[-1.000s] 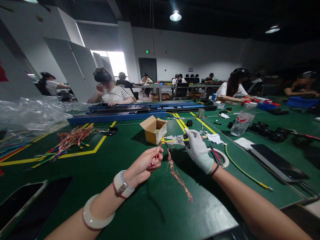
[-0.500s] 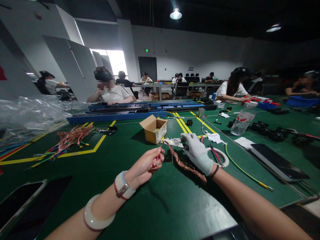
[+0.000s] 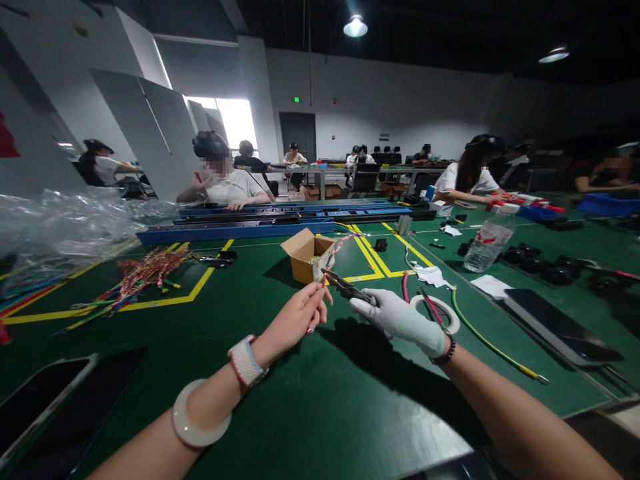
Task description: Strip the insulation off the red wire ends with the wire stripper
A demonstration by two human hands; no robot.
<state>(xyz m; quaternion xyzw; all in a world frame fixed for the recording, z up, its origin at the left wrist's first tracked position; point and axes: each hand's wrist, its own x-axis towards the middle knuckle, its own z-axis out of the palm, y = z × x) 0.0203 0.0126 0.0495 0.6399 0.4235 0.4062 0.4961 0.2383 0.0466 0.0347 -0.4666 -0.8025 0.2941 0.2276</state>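
Observation:
My left hand (image 3: 301,312), bare, pinches a thin red wire (image 3: 325,277) in front of the small open cardboard box (image 3: 306,267). Small green-yellow bits show inside the box. My right hand (image 3: 397,317), in a white glove, is closed round dark-handled pliers (image 3: 347,287). The pliers' jaws point left and meet the upper end of the red wire, or come very near it. A roll of white tape (image 3: 453,319) lies to the right of the glove, with a red-handled tool across it. Behind it is a crumpled white paper (image 3: 431,276).
Braided copper wires (image 3: 153,273) lie at left by plastic wrap (image 3: 85,220). Blue rails (image 3: 235,230) run across the back. At right are a bottle (image 3: 487,245), a green-yellow cable (image 3: 487,343) and a phone (image 3: 565,325). Several people sit beyond.
The gloved right hand has turned and now holds pliers up at the red wire. The copper braid and perforated plate no longer show between the hands. Some copper braid now shows behind the box.

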